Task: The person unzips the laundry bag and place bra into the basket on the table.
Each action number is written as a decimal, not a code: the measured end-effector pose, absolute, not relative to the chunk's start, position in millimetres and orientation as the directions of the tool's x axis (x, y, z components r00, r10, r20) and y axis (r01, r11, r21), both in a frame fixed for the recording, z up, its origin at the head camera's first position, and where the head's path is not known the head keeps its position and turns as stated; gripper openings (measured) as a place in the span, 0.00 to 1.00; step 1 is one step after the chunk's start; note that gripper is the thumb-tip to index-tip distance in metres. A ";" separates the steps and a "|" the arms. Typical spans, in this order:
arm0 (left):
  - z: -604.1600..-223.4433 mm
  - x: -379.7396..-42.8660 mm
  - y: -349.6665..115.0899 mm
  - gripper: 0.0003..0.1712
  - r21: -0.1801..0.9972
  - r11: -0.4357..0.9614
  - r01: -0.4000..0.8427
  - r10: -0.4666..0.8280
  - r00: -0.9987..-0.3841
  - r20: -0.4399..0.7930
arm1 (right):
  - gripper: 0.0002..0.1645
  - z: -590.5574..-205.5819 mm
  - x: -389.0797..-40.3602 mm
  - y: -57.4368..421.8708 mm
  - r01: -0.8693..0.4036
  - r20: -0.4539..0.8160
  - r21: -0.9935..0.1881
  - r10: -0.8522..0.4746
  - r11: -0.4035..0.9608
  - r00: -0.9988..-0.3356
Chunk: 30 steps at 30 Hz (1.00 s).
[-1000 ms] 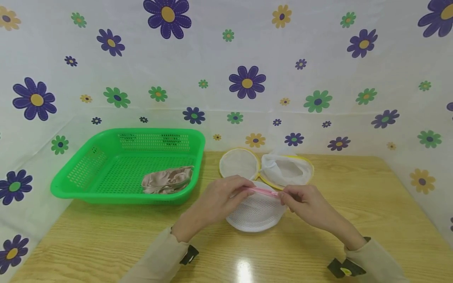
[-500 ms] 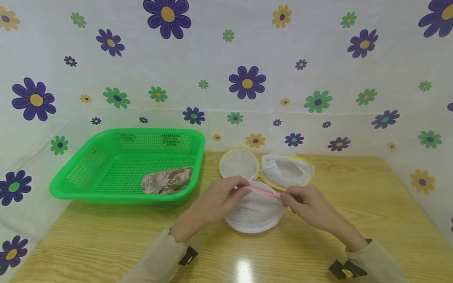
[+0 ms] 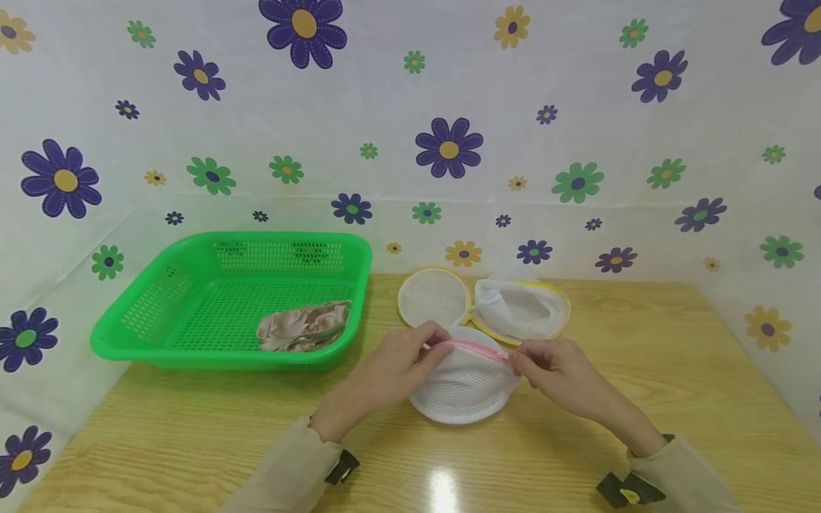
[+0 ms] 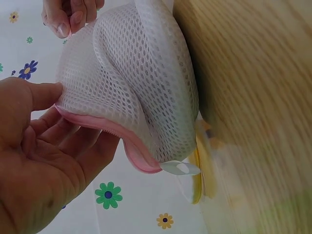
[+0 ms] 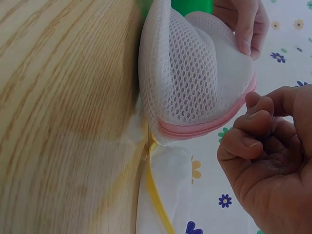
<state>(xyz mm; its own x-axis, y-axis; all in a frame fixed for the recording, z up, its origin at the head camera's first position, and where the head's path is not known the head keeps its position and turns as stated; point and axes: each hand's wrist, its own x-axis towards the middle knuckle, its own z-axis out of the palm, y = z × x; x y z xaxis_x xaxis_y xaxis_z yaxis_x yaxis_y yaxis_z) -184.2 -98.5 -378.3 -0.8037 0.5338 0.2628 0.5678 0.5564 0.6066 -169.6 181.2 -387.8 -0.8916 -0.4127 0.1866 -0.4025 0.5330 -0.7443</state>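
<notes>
A round white mesh laundry bag (image 3: pixel 463 395) with a pink zipper (image 3: pixel 477 348) stands on the table between my hands. My left hand (image 3: pixel 399 363) pinches the zippered edge at the bag's left side, its thumb on the mesh and its fingers behind in the left wrist view. At the other end of the zipper, my right hand (image 3: pixel 556 370) pinches with thumb and curled fingers; in the right wrist view the fingertips cover what they hold. A small white tab (image 4: pixel 181 168) sticks out at one zipper end. The bag's inside is hidden.
Behind the bag lie two joined, yellow-rimmed white mesh rounds, a flat one (image 3: pixel 432 298) and a puckered one (image 3: pixel 513 313). At the left stands a green perforated basket (image 3: pixel 231 355) with a beige satiny cloth (image 3: pixel 304 326) inside. A flower-printed sheet (image 3: pixel 398 107) hangs behind the wooden table.
Both hands keep nearly the same place and hold. The pink zipper between them has shifted slightly down and now bows a little more; the mesh below has flexed slightly.
</notes>
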 end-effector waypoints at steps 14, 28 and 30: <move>-380.4 -183.2 -99.6 0.11 0.615 0.545 0.569 0.542 -0.799 0.260 | 0.12 -386.8 -168.2 186.9 -0.383 0.147 -0.749 -0.427 0.541 -0.892; -381.9 -184.5 -100.7 0.10 0.629 0.544 0.556 0.540 -0.805 0.244 | 0.12 -388.3 -167.0 190.7 -0.376 0.140 -0.755 -0.429 0.536 -0.893; -381.6 -184.5 -101.0 0.10 0.635 0.548 0.544 0.538 -0.811 0.230 | 0.12 -389.0 -167.2 191.2 -0.378 0.145 -0.753 -0.425 0.538 -0.894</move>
<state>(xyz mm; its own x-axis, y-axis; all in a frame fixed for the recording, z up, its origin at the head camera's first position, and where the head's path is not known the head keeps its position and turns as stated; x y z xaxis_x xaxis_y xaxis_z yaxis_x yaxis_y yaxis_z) -184.5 -101.0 -381.6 -0.8109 0.5381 0.2298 0.5439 0.5483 0.6353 -167.2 191.2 -389.0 -0.8937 -0.4246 0.1450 -0.3779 0.5381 -0.7534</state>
